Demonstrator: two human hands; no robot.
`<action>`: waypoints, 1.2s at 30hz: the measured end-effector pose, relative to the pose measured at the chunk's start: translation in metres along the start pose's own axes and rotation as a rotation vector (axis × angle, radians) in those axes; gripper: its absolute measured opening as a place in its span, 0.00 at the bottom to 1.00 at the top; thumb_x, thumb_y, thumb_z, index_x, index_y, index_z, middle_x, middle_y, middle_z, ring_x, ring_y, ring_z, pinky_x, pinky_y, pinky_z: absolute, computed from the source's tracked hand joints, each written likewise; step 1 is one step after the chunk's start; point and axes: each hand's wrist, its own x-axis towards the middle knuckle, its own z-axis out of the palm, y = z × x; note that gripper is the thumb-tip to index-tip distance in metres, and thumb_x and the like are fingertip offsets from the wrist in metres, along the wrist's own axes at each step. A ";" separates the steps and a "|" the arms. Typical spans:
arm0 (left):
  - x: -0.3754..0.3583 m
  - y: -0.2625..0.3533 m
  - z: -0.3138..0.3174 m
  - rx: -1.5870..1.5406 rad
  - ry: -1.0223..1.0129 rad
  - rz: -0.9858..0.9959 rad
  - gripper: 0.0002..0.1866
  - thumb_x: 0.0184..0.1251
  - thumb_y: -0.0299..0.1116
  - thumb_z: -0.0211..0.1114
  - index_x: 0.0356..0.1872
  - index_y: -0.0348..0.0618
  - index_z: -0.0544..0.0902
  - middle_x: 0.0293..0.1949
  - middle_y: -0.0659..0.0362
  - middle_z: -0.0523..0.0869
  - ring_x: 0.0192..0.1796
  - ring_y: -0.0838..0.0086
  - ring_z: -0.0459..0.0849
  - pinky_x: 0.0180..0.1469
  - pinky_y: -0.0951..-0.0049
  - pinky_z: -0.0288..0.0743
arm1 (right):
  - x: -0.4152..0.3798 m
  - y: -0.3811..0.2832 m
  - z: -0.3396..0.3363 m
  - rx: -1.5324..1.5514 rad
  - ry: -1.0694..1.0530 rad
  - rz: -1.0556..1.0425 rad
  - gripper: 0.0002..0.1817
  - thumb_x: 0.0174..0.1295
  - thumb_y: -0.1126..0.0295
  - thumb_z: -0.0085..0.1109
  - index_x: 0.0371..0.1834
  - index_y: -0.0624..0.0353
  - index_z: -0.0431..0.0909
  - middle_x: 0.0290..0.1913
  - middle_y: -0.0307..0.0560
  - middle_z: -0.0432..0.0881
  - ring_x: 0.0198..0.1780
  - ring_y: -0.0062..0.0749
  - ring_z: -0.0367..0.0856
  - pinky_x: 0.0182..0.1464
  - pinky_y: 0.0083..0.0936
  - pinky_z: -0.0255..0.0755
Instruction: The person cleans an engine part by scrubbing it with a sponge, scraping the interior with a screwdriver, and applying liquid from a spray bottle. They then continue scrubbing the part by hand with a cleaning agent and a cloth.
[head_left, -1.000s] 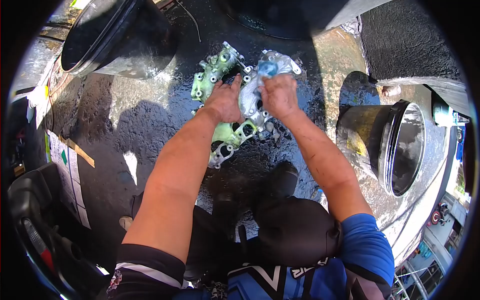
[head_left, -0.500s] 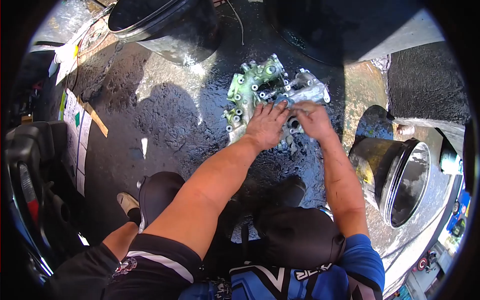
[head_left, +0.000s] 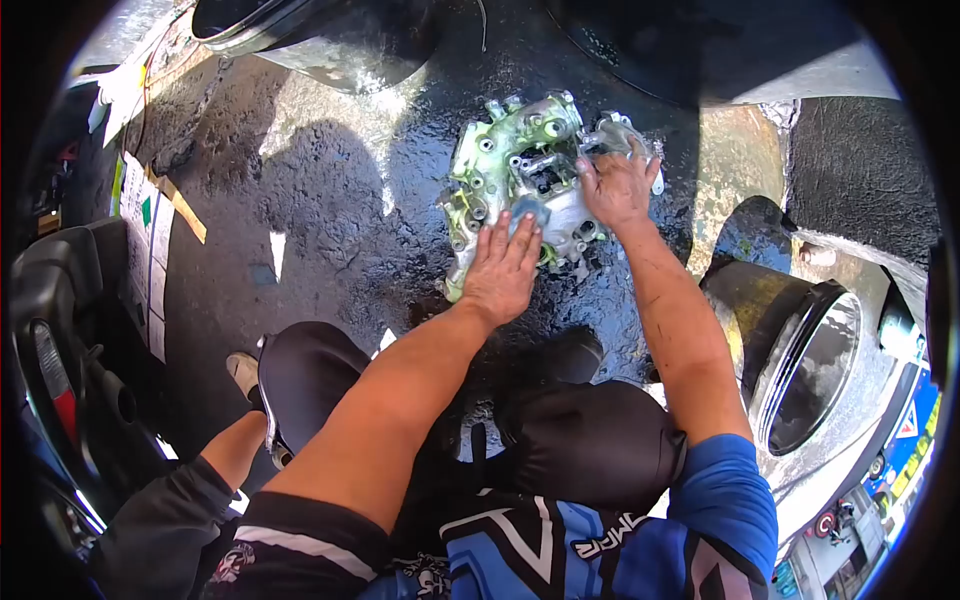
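A metal engine casting (head_left: 505,165), green-tinted on its left and bare grey on its right, lies on wet black ground. My left hand (head_left: 500,270) rests flat on its near part, fingertips pressing a small blue scrub pad (head_left: 526,213) against the metal. My right hand (head_left: 617,187) grips the far right end of the casting, fingers curled over its edge. Both forearms are bare and reach forward from my crouched knees.
A black bucket (head_left: 300,35) stands at the far left and a large dark tub (head_left: 700,45) at the far right. A metal pail (head_left: 800,360) lies on its side to the right, under a concrete block (head_left: 860,170). Paper sheets (head_left: 150,240) and a scooter (head_left: 60,340) are on the left.
The blue pad passed from my right hand to under my left fingertips. My right hand moved to the casting's far right end, and my left hand slid nearer to me.
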 end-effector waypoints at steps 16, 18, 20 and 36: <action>-0.022 0.006 -0.027 -0.235 -0.231 -0.275 0.38 0.76 0.33 0.47 0.86 0.52 0.50 0.88 0.55 0.38 0.87 0.45 0.31 0.84 0.41 0.30 | -0.044 -0.030 -0.032 -0.264 -0.651 -0.016 0.59 0.72 0.25 0.33 0.82 0.77 0.47 0.76 0.70 0.69 0.82 0.56 0.60 0.84 0.58 0.37; -0.022 0.002 -0.048 -0.381 -0.254 -0.266 0.40 0.75 0.34 0.51 0.87 0.58 0.50 0.88 0.54 0.38 0.87 0.43 0.30 0.83 0.37 0.29 | -0.053 -0.031 -0.028 -0.343 -0.690 -0.084 0.63 0.70 0.23 0.34 0.82 0.79 0.46 0.72 0.71 0.73 0.80 0.56 0.65 0.84 0.51 0.41; -0.010 -0.005 -0.038 -0.468 -0.157 -0.305 0.41 0.72 0.36 0.58 0.85 0.69 0.54 0.88 0.54 0.40 0.86 0.38 0.30 0.81 0.28 0.28 | -0.056 -0.018 -0.002 -0.441 -0.581 -0.151 0.68 0.64 0.18 0.35 0.81 0.81 0.46 0.67 0.73 0.78 0.77 0.55 0.70 0.84 0.40 0.47; -0.044 -0.110 0.049 -0.735 0.696 -0.750 0.27 0.74 0.29 0.55 0.74 0.49 0.72 0.75 0.43 0.70 0.78 0.41 0.64 0.80 0.46 0.55 | -0.073 -0.010 0.018 -0.293 -0.188 -0.132 0.54 0.67 0.26 0.45 0.70 0.74 0.71 0.48 0.62 0.89 0.55 0.49 0.86 0.69 0.44 0.63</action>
